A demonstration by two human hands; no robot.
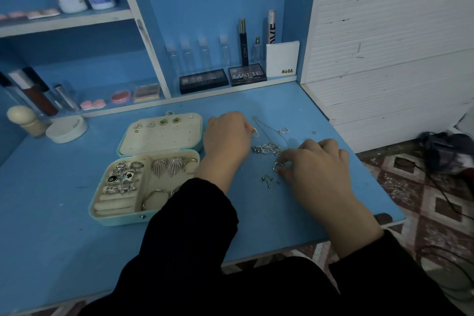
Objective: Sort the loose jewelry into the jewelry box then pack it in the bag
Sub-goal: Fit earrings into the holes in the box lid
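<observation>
A pale teal jewelry box (120, 218) lies open on the blue desk (64, 238). Its lid holds stud earrings; its base holds rings, heart-shaped earrings and hoops. To its right lies a pile of loose silver jewelry (268, 149), with a thin chain and pendant (283, 131) behind it and small studs (269, 180) in front. My left hand (227, 136) pinches a small gold piece (254, 131) at the pile's left edge. My right hand (315, 164) pinches a silver heart-shaped earring (277, 166) on the desk. No bag can be made out.
Shelves behind the desk carry makeup palettes (204, 81), small clear bottles, tubes and a white NUDE box (282, 60). A white round dish (67, 129) and a makeup sponge (21, 117) stand at the left. The desk's right edge drops to a patterned floor with cables.
</observation>
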